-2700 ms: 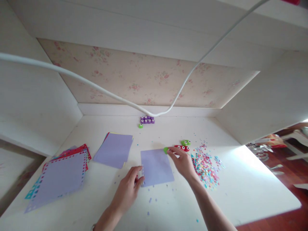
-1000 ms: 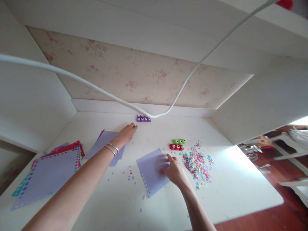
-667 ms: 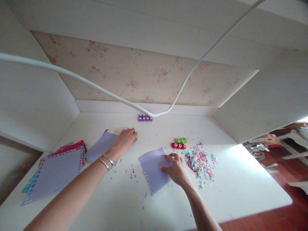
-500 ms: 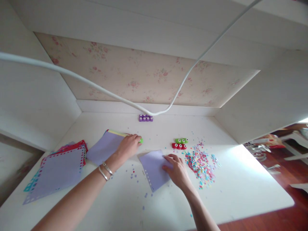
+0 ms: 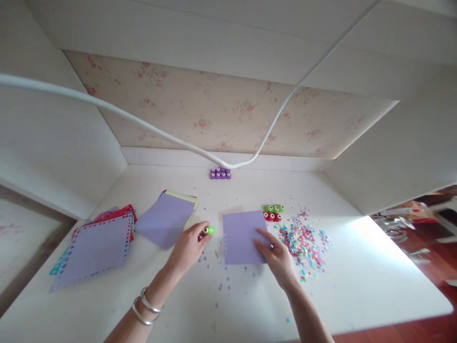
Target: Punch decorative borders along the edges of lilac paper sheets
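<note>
A small green craft punch is pinched between the thumb and fingers of my left hand. Just right of it, a purple sheet of paper has a line of punched holes along its left edge. My right hand grips that sheet by its right side, thumb and forefinger lying over the paper. Behind the sheet's right corner sit red punches and green punches in rows.
Purple punches stand near the back wall. A stack of coloured paper lies left of centre, and hole-edged sheets are farther left. Colourful confetti is heaped at right. A white cable hangs across the view.
My left hand has come back from the paper stack towards me, with the green punch in it. The purple sheet has been turned straighter, under my right hand.
</note>
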A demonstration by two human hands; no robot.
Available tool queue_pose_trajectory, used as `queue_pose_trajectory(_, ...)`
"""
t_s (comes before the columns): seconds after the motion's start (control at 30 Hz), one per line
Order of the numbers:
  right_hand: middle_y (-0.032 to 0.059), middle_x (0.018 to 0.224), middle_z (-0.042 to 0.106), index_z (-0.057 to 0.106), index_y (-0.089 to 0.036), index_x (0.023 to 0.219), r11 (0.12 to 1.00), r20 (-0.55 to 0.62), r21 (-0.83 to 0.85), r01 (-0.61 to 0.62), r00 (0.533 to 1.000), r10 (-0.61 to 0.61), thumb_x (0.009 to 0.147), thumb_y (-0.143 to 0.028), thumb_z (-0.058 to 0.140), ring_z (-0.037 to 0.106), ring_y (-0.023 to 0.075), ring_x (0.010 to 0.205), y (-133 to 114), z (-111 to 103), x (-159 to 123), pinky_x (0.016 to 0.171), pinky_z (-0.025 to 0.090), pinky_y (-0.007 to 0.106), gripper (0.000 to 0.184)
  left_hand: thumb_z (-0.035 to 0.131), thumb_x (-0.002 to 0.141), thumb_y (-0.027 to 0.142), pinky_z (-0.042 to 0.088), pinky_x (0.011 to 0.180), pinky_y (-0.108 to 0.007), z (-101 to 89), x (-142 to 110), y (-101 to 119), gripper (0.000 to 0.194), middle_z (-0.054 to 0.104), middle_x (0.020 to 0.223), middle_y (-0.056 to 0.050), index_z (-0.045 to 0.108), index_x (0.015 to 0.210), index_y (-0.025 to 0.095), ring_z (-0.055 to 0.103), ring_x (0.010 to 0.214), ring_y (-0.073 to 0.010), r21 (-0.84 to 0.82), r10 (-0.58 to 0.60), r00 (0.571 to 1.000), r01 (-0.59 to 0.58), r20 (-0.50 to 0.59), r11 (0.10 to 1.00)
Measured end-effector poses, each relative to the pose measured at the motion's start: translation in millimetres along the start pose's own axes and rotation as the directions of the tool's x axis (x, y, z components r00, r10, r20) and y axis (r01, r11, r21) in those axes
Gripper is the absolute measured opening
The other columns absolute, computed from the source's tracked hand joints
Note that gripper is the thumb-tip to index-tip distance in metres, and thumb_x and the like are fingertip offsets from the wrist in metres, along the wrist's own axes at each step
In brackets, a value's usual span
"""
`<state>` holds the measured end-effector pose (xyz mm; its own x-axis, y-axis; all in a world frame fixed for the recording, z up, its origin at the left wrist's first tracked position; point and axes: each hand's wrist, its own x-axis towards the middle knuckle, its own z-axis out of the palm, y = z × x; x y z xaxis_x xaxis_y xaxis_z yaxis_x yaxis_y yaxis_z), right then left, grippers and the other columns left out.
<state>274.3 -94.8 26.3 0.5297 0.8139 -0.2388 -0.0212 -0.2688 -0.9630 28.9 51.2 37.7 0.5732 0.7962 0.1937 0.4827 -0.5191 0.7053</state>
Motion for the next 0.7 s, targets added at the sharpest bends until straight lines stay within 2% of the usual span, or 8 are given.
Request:
queue_pose_trajectory(0.13, 0.0074, 0.104, 0.073, 0.066, -0.021, 0.121, 1.0, -0.01, 0.011, 0.0, 1.0, 0.0, 0.075, -0.052, 0.074, 0.069, 0.0241, 0.084, 5, 7, -4, 0.068, 0.058, 0.032, 0.056, 0.06, 0.09, 0.026, 0.057, 0.074, -0.03, 6.1, -6, 0, 0.023, 0.075, 0.095, -0.004, 0.065, 0.112, 0.023, 0.07, 0.075, -0.0178, -0.03, 0.02, 0.999, -0.02, 0.027, 0.999)
queue_pose_trajectory(0.27, 0.0073, 0.105, 0.073, 0.067, -0.02, 0.118, 1.0, 0.0, 0.018, 0.003, 1.0, -0.003, 0.074, -0.052, 0.075, 0.07, 0.0245, 0.085, 8, 14, -4, 0.068, 0.058, 0.033, 0.055, 0.061, 0.089, 0.024, 0.057, 0.078, -0.031, 13.4, -11, -4, 0.024, 0.074, 0.098, -0.004, 0.065, 0.113, 0.023, 0.07, 0.082, -0.019, -0.061, 0.04, 0.999, -0.038, 0.03, 0.997)
queue_pose_trajectory(0.4, 0.0073, 0.101, 0.074, 0.069, -0.02, 0.115, 1.0, -0.017, 0.008, -0.019, 1.0, 0.02, 0.07, -0.054, 0.077, 0.07, 0.025, 0.079, 4, 18, -4, 0.065, 0.059, 0.034, 0.057, 0.059, 0.091, 0.021, 0.057, 0.081, -0.031, 18.6, -16, -9, 0.026, 0.072, 0.104, -0.005, 0.062, 0.117, 0.023, 0.069, 0.085, -0.0178, -0.097, 0.052, 0.998, -0.05, 0.027, 0.994)
queue_pose_trajectory(0.57, 0.0079, 0.106, 0.073, 0.071, -0.021, 0.112, 1.0, -0.025, -0.031, 0.0, 1.0, -0.001, 0.069, -0.056, 0.077, 0.07, 0.0265, 0.084, 1, 17, -3, 0.065, 0.06, 0.035, 0.056, 0.06, 0.09, 0.02, 0.058, 0.078, -0.027, 22.2, -15, -11, 0.035, 0.069, 0.111, -0.006, 0.058, 0.125, 0.023, 0.069, 0.083, -0.0154, -0.119, 0.046, 0.998, -0.042, 0.031, 0.992)
queue_pose_trajectory(0.7, 0.0079, 0.102, 0.074, 0.069, -0.02, 0.115, 1.0, -0.008, -0.02, -0.017, 1.0, 0.017, 0.071, -0.055, 0.076, 0.07, 0.0254, 0.08, 4, 17, -2, 0.065, 0.059, 0.034, 0.057, 0.059, 0.091, 0.02, 0.056, 0.086, -0.029, 22.6, -13, -11, 0.026, 0.069, 0.112, -0.006, 0.064, 0.116, 0.024, 0.069, 0.093, -0.0176, -0.106, 0.038, 0.999, -0.035, 0.02, 0.994)
